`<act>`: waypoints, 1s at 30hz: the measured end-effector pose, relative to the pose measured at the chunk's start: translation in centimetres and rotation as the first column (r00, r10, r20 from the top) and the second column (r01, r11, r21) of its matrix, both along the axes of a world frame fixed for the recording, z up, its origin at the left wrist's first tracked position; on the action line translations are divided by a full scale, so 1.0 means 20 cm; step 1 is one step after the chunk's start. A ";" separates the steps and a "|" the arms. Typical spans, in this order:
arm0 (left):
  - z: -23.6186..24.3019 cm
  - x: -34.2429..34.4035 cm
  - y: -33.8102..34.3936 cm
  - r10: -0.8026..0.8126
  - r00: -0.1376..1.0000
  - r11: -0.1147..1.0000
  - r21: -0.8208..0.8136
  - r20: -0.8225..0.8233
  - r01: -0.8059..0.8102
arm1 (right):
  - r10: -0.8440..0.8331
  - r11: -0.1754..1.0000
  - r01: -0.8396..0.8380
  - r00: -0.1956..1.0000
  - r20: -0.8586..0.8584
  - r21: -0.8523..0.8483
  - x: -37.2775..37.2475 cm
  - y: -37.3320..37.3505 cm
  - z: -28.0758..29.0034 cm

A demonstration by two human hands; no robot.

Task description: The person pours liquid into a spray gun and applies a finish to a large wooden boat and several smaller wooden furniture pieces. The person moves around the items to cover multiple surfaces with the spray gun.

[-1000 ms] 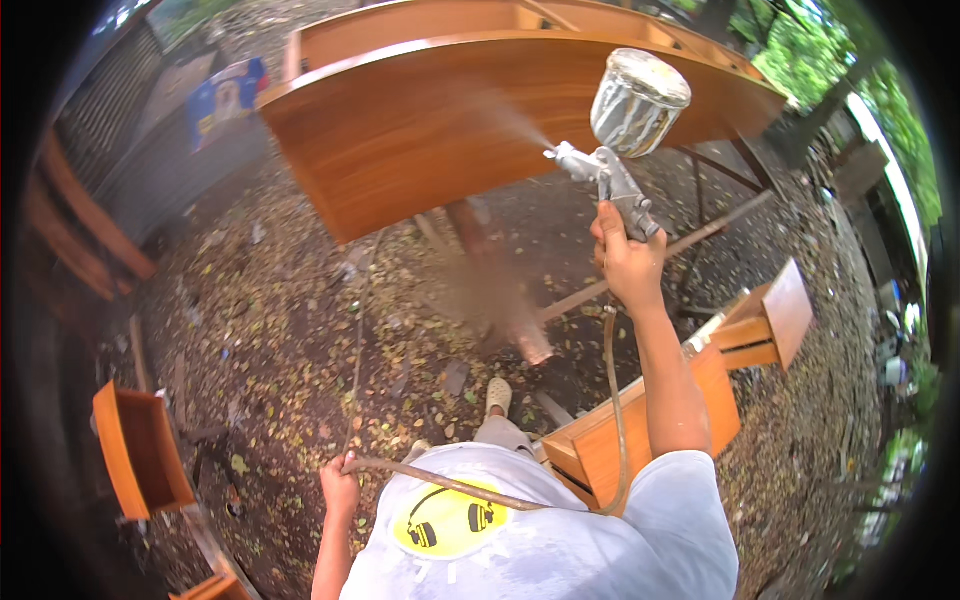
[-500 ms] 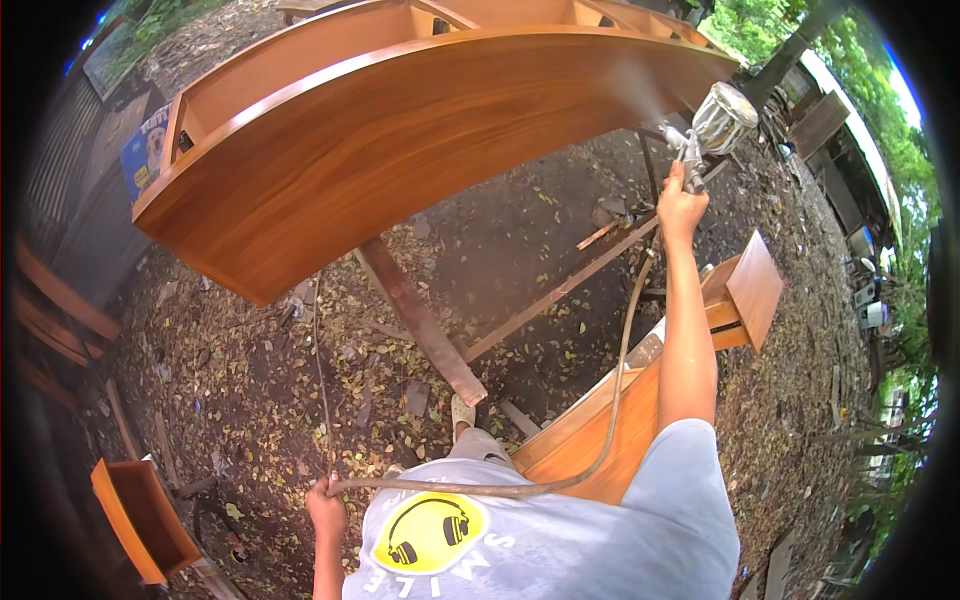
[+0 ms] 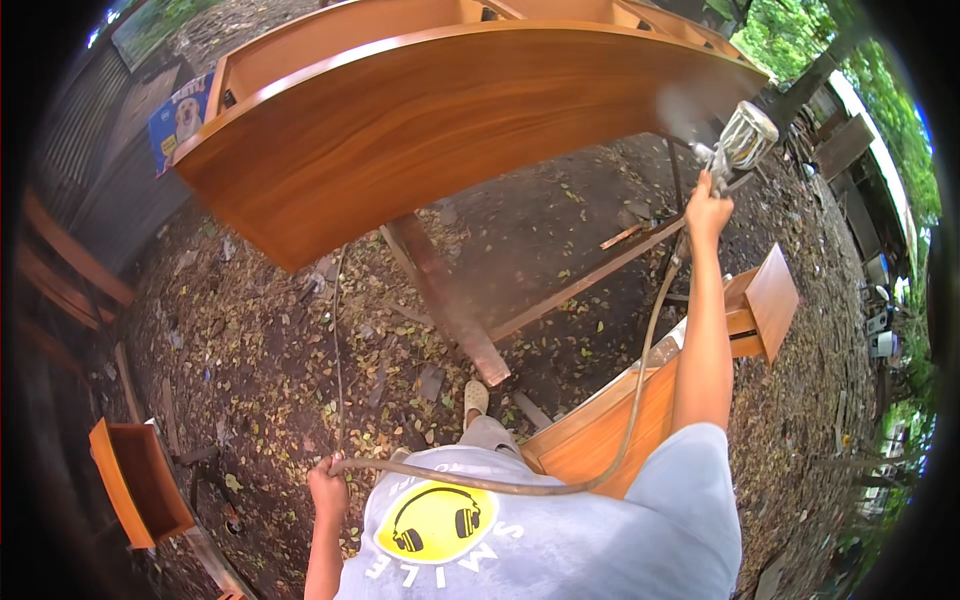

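Observation:
At the far right end of a varnished wooden cabinet (image 3: 470, 130), my right hand (image 3: 708, 212) is closed round the handle of a spray gun (image 3: 720, 165). A pale, stained cup (image 3: 749, 135) sits on top of the gun, and whitish mist (image 3: 690, 110) drifts between its nozzle and the cabinet's reddish-brown panel. From the gun a tan hose (image 3: 640, 400) loops down past my right forearm and across my shirt. My left hand (image 3: 328, 485), low at the left, is closed on that hose, which hangs on beyond it toward the ground.
Wooden trestle beams (image 3: 450, 300) support the cabinet above leaf-strewn ground. A small drawer (image 3: 145, 482) stands at the lower left. Close by my right side lie a wooden panel (image 3: 600, 430) and another drawer (image 3: 768, 300). A blue bag (image 3: 178, 130) with a dog picture is behind the cabinet's left end.
The spray gun and my right hand appear slightly farther right and lower. The view has shifted, so the cabinet sits more to the right. Mist still comes from the nozzle.

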State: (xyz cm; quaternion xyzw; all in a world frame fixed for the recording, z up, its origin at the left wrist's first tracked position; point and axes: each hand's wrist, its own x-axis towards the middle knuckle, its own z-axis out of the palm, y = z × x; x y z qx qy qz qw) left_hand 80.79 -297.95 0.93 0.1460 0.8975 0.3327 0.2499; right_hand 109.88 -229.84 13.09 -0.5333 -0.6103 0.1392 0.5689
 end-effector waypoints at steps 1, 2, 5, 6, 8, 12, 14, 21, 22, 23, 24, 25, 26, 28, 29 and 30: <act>0.00 -0.01 -0.03 -0.017 1.000 1.000 -0.021 -0.006 0.017 | 0.080 0.993 -0.084 0.996 -0.049 -0.083 -0.01 -0.13 -0.02; -0.02 -0.01 -0.08 -0.029 1.000 0.999 -0.043 -0.012 0.028 | 0.148 0.979 -0.165 0.979 -0.138 -0.121 -0.09 -0.32 0.01; -0.06 -0.03 -0.20 -0.051 0.999 0.996 -0.080 -0.003 0.051 | 0.322 0.897 -0.403 0.878 -0.355 -0.182 -0.30 -0.88 0.12; -0.07 -0.03 -0.24 -0.056 0.998 0.995 -0.084 -0.009 0.055 | 0.387 0.864 -0.467 0.855 -0.344 -0.188 -0.34 -1.03 0.14; -0.02 -0.06 -0.30 -0.081 0.997 0.991 -0.109 -0.010 0.079 | 0.460 0.789 -0.570 0.796 -0.394 -0.230 -0.39 -1.27 0.14; 0.00 -0.07 -0.47 -0.108 0.993 0.993 -0.048 -0.047 0.106 | 0.583 0.651 -0.717 0.683 -0.440 -0.251 -0.56 -1.67 0.17; 0.00 -0.06 -0.55 -0.104 0.992 0.994 -0.038 -0.067 0.102 | 0.655 0.621 -0.751 0.654 -0.377 -0.225 -0.66 -1.82 0.15; -0.08 0.01 -0.71 -0.028 0.995 1.000 0.005 -0.099 0.029 | 0.800 0.314 -0.924 0.381 -0.463 -0.218 -0.92 -2.08 0.14; -0.09 0.02 -0.71 -0.019 0.995 1.000 0.004 -0.095 0.020 | 0.797 0.279 -0.930 0.363 -0.482 -0.240 -0.93 -2.07 0.13; -0.10 0.03 -0.71 -0.013 0.996 1.000 0.003 -0.092 0.014 | 0.795 0.302 -0.927 0.373 -0.479 -0.220 -0.93 -2.04 0.11; -0.11 0.04 -0.69 -0.026 0.994 1.000 -0.019 -0.102 0.025 | 0.794 0.328 -0.923 0.385 -0.469 -0.202 -0.93 -2.01 0.10; -0.11 0.04 -0.67 -0.010 0.996 1.000 -0.018 -0.092 0.009 | 0.792 0.355 -0.916 0.400 -0.461 -0.185 -0.92 -1.97 0.09; -0.11 0.04 -0.65 0.004 0.997 1.000 -0.017 -0.082 -0.005 | 0.769 0.421 -0.890 0.453 -0.451 -0.176 -0.91 -1.92 0.08; -0.06 0.05 -0.55 0.028 0.999 0.999 -0.040 -0.040 -0.029 | 0.708 0.551 -0.818 0.563 -0.426 -0.165 -0.84 -1.77 0.07; -0.07 0.04 -0.50 0.023 0.999 0.999 -0.030 -0.025 -0.023 | 0.675 0.617 -0.769 0.626 -0.390 -0.167 -0.80 -1.68 0.05; -0.08 0.03 -0.47 0.020 1.000 1.000 -0.019 -0.010 -0.020 | 0.638 0.677 -0.717 0.684 -0.354 -0.166 -0.74 -1.58 0.03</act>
